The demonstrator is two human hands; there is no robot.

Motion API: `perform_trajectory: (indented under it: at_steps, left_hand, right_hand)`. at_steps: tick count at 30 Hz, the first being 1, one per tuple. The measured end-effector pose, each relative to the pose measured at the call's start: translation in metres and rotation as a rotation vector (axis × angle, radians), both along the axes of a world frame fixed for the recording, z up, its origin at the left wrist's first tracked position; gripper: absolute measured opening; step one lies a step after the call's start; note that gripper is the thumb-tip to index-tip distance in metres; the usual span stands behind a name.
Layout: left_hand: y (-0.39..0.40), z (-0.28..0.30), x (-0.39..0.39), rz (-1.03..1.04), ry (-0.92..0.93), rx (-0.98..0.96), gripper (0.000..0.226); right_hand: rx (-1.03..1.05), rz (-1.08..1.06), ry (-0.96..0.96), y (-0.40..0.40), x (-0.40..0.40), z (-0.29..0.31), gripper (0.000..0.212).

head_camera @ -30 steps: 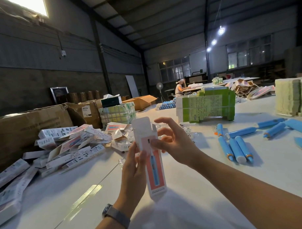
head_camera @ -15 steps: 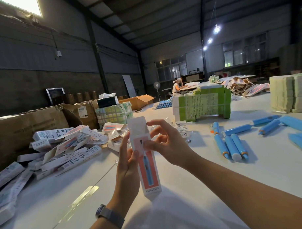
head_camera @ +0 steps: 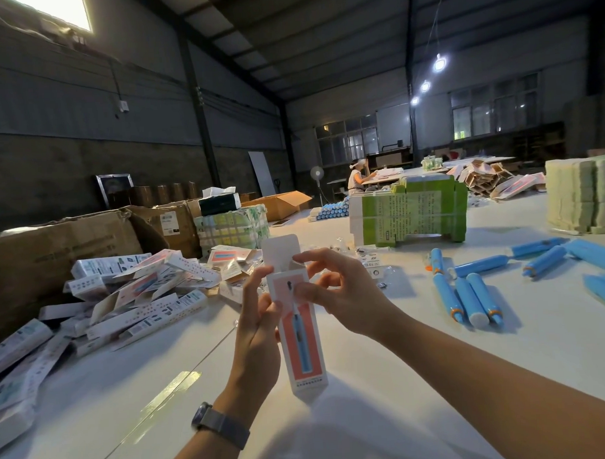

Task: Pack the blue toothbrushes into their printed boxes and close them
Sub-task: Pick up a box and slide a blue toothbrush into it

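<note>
I hold a tall printed box (head_camera: 303, 346) upright above the white table (head_camera: 419, 369); its front shows a blue toothbrush on a pink panel, and its white top flap stands open. My left hand (head_camera: 255, 337) grips the box from the left side. My right hand (head_camera: 337, 290) pinches the box's upper end, fingers at the top flaps. Loose blue toothbrushes (head_camera: 468, 297) lie on the table to the right. I cannot see inside the box.
A heap of printed boxes (head_camera: 132, 293) covers the table's left. Brown cartons (head_camera: 55, 251) stand behind it. A green and white stack of cartons (head_camera: 410, 213) sits mid-table, pale stacks (head_camera: 583, 195) at far right. A person (head_camera: 357, 177) sits at a far table.
The box has stayed upright in both hands. My right fingers have shifted over the box's top end, by the open flap. The camera view has drifted slightly.
</note>
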State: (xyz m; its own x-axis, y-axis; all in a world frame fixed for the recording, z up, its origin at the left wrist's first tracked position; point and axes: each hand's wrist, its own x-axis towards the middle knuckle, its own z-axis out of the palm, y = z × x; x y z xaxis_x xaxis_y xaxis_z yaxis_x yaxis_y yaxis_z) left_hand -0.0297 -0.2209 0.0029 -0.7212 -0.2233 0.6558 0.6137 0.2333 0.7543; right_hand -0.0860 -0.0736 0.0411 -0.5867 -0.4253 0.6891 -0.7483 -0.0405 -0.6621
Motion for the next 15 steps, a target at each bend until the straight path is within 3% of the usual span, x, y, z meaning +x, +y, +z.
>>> perform_trajectory:
  at_steps: [9, 15]
  left_hand:
    - [-0.0001, 0.0008, 0.001, -0.008, 0.003, -0.013, 0.041]
    - [-0.0045, 0.0011, 0.0016, -0.025, -0.003, 0.035, 0.043]
  right_hand:
    - [0.067, -0.012, 0.039, 0.0018, 0.0024, 0.0055, 0.013]
    - [0.056, -0.031, 0.105, -0.0019, 0.0071, 0.0077, 0.02]
